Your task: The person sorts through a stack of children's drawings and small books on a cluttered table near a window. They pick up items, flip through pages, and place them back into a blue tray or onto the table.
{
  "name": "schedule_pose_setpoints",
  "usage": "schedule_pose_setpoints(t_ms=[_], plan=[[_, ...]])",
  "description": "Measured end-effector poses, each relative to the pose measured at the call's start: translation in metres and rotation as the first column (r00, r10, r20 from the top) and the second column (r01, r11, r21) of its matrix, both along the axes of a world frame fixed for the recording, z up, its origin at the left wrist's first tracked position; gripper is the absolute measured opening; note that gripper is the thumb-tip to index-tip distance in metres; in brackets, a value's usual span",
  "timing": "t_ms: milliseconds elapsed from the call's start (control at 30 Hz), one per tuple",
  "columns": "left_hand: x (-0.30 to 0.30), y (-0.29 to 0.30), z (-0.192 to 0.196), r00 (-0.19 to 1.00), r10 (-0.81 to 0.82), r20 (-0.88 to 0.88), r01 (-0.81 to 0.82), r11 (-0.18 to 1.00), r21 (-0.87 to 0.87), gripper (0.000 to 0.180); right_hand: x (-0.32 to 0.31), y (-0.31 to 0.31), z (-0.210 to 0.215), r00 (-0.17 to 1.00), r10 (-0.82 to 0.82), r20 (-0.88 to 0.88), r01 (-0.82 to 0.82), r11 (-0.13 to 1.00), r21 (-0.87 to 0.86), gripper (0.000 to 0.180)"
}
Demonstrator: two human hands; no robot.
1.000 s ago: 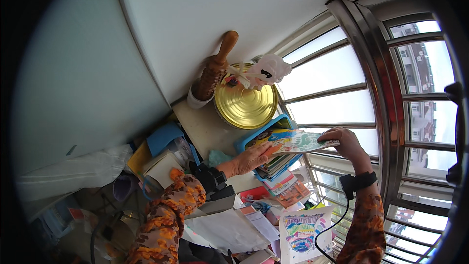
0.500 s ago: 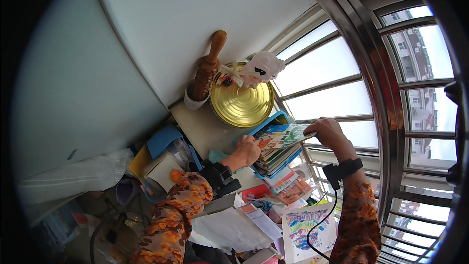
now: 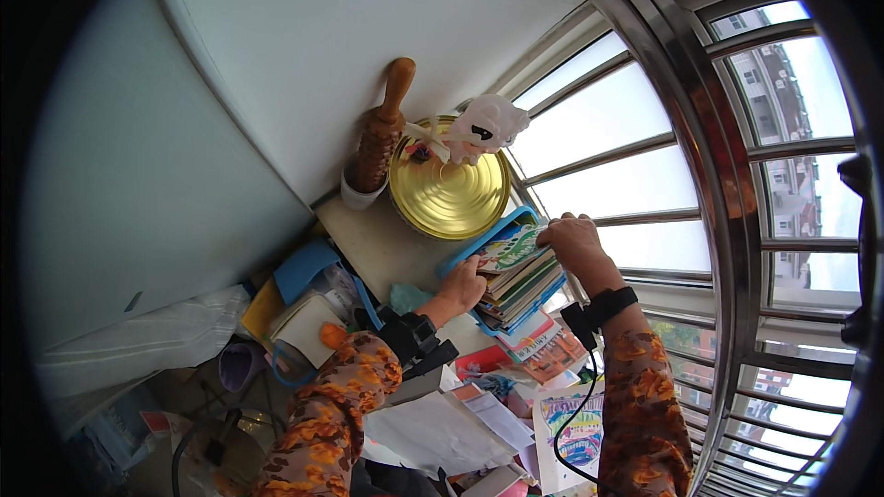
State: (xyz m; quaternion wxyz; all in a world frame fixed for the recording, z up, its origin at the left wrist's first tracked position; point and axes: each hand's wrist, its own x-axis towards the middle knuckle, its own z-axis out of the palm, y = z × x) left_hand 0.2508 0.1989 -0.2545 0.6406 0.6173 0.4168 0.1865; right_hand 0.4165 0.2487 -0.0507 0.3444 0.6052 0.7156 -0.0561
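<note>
A blue plastic basket (image 3: 525, 215) holds a slanting stack of thin books (image 3: 520, 290). A colourful picture book (image 3: 512, 248) with green and blue drawings lies at the far end of the stack, partly down inside the basket. My right hand (image 3: 573, 247) is closed on its right edge, fingers bent over the top. My left hand (image 3: 457, 293) is closed at the basket's left side, thumb up against the rim and the other fingers largely hidden.
Beyond the basket stands a round tin with a gold lid (image 3: 449, 193), carrying a pale plastic bag (image 3: 488, 124). A wooden roller (image 3: 378, 143) leans in a white cup. Metal window bars (image 3: 635, 152) rise at right. Papers (image 3: 442, 428) and a child's drawing (image 3: 575, 428) lie nearer.
My right hand has moved left and slightly away from me, lowering the picture book from a raised, tilted position into the basket. My left hand has stayed by the basket's left side.
</note>
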Motion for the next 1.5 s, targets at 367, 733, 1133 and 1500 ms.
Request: schedule_pose_setpoints(t_ms=[367,733,1133,1500], plan=[[0.002,0.009,-0.009,0.983,-0.060,0.175,0.087,0.984,-0.155,0.038,-0.014,-0.008,-0.027,0.991,0.110,-0.078,-0.100,0.988,0.117,0.015],[-0.028,0.001,0.060,0.989,0.016,-0.145,-0.002,0.995,0.101,0.059,0.000,-0.029,-0.048,0.743,-0.007,-0.669,0.162,0.972,0.169,0.030],[-0.014,0.008,0.041,0.999,0.041,0.009,-0.042,0.982,0.183,0.055,-0.007,-0.064,-0.029,0.403,-0.069,-0.913,0.743,0.606,0.283,0.034],[-0.030,0.015,0.040,0.997,-0.032,0.070,0.024,0.993,0.117,0.075,-0.061,-0.269,0.018,-0.187,-0.248,-0.950,0.861,0.424,-0.280,0.047]])
